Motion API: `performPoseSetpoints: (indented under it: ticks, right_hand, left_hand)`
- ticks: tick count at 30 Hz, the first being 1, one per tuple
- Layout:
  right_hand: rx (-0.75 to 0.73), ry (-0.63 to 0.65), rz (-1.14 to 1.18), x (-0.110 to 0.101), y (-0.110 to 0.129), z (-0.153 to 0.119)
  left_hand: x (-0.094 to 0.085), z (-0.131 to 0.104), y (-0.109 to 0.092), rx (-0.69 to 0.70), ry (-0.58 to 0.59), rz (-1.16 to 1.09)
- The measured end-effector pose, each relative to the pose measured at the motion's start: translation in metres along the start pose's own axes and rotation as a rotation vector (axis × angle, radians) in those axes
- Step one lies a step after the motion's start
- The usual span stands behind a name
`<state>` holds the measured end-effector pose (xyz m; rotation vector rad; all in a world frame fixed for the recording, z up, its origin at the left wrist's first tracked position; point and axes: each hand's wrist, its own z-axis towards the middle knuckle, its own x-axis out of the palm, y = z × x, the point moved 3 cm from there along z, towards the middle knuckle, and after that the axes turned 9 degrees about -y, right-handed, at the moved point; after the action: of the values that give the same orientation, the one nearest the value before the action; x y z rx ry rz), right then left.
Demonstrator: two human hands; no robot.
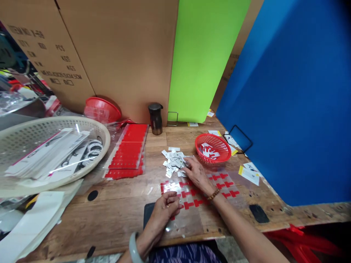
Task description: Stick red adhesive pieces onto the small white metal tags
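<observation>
My right hand (197,175), with a beaded bracelet at the wrist, reaches over the clear sheet, its fingertips at the right side of a loose pile of small white cards (173,160). Its fingers are partly spread. My left hand (167,206), with a ring and a pale bangle, rests on the left part of the clear sheet with red T-shaped pieces (197,202). Its fingers are curled together; whatever lies between them is too small to make out. A red basket (214,159) with red and white pieces stands beyond my right hand.
Stacked red sheets (128,146) lie left of the cards. A large cream basket (105,157) fills the left side. A dark jug (155,118) stands at the back, before cardboard and a green panel (203,58). A blue panel (296,102) leans at right, near a wire stand (248,148).
</observation>
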<state>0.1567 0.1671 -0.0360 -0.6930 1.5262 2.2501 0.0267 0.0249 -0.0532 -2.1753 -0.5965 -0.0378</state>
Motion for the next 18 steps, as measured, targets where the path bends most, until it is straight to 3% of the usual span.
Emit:
performPoseSetpoints:
  ticks: [6,11,14,18]
  right_hand:
    - [-0.178,0.014,-0.095,0.015,0.015,0.001]
    - [-0.168,-0.051,-0.044,0.004,0.028,-0.002]
    - [0.070,-0.133,0.192,-0.010,0.032,-0.008]
    - [0.509,-0.054,0.651,-0.009,0.033,-0.034]
  left_hand:
    - [-0.002,0.000,0.003,0.027,0.043,-0.027]
    - [-0.002,-0.002,0.001,0.007,0.044,-0.029]
    - [-0.001,-0.002,-0.007,-0.001,0.020,-0.051]
    - [-0.001,-0.004,-0.024,0.064,-0.007,-0.160]
